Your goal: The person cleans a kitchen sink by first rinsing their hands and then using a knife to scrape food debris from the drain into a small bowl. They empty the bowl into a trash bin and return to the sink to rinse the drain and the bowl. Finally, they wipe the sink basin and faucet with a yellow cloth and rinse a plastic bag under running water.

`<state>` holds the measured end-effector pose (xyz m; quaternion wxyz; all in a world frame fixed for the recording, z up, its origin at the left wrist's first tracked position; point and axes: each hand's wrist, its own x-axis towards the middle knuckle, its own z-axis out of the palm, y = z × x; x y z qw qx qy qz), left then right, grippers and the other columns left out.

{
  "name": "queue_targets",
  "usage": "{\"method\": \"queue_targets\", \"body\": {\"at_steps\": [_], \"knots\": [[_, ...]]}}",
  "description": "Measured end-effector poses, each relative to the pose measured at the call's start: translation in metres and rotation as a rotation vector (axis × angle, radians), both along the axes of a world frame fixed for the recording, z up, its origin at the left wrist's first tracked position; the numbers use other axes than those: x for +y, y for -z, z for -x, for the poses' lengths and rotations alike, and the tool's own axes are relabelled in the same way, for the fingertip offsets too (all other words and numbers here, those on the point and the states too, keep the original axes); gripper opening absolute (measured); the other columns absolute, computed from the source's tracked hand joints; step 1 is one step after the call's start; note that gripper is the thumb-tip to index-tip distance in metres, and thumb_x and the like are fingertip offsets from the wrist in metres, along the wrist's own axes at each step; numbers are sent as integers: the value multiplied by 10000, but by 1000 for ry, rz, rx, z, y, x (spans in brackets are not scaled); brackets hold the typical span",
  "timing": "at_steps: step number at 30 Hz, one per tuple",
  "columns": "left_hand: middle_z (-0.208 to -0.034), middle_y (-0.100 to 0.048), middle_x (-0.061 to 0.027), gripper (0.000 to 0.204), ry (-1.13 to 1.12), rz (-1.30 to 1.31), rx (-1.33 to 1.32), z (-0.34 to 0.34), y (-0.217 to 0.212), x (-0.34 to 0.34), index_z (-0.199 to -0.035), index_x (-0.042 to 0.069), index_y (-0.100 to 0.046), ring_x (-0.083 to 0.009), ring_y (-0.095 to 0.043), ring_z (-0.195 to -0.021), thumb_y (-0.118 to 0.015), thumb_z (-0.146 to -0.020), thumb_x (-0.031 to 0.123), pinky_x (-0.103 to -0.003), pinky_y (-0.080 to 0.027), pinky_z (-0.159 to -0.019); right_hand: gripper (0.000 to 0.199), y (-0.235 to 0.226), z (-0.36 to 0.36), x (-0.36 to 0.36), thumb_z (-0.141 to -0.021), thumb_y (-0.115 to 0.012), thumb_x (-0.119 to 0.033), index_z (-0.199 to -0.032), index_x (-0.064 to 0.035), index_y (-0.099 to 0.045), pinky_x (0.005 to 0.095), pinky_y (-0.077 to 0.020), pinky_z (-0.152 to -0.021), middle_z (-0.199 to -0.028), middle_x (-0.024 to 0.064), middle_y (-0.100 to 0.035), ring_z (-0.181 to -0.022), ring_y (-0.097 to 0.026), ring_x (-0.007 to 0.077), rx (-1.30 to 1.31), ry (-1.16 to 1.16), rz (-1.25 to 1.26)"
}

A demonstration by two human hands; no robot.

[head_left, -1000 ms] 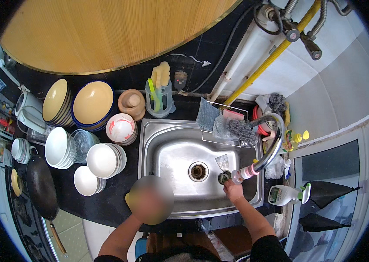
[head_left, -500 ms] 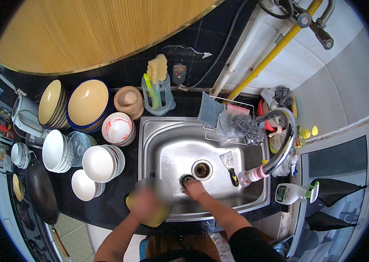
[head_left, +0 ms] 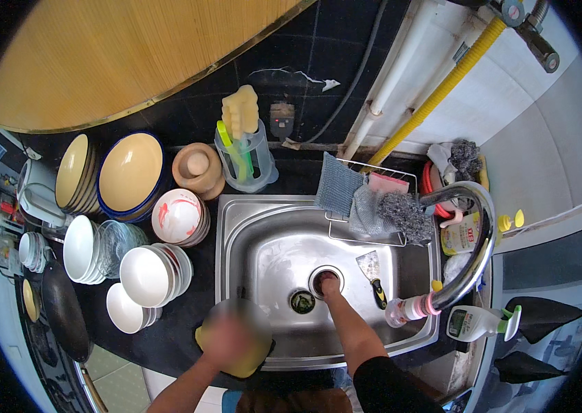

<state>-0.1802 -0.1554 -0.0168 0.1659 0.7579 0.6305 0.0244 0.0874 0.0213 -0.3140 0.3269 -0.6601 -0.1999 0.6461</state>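
My right hand reaches down into the round drain of the steel sink, and its fingers are hidden in the hole. Just left of the drain, a round sink strainer with dark green bits in it rests on the sink floor. My left hand is smeared by blur at the sink's front left corner, over a flat yellow thing with a dark edge; its fingers do not show. A scraper with a black and yellow handle lies right of the drain.
Stacked white bowls and large cream bowls stand on the left counter, near a wooden mortar. A wire rack with scouring pads spans the sink's back right. The curved faucet hangs over the right side, beside a spray bottle.
My right hand has let go of the strainer, leaving it on the sink floor, and moved right into the drain. My left hand stays over the yellow thing. The view has shifted slightly.
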Motion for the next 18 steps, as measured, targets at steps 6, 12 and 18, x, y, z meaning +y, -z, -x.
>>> {"method": "queue_targets", "body": {"at_steps": [6, 12, 18], "knots": [[-977, -573, -83, 292, -14, 73, 46, 0, -9, 2, -990, 79, -575, -244, -537, -908, -553, -784, 286, -399, -403, -865, 275, -44, 25, -4, -750, -424, 0, -979, -7, -576, 327, -451, -802, -934, 160, -609, -896, -579, 259, -510, -353, -121], [-786, -594, -87, 95, -16, -199, -293, 2, -23, 13, -698, 44, -594, -256, -538, -900, -627, -704, 133, -408, -383, -893, 257, -46, 11, 3, -746, -506, -193, -881, -2, -614, 349, -451, -780, -829, 200, -618, -826, -588, 311, -678, -574, -109], [-779, -596, -86, 94, -68, -214, -355, 0, -38, 15, -671, 45, -592, -260, -538, -890, -628, -701, 127, -415, -368, -908, 342, -79, 11, -4, -700, -696, -311, -802, 5, -618, 291, -466, -642, -730, 91, -630, -686, -585, 172, -568, -563, -239]]}}
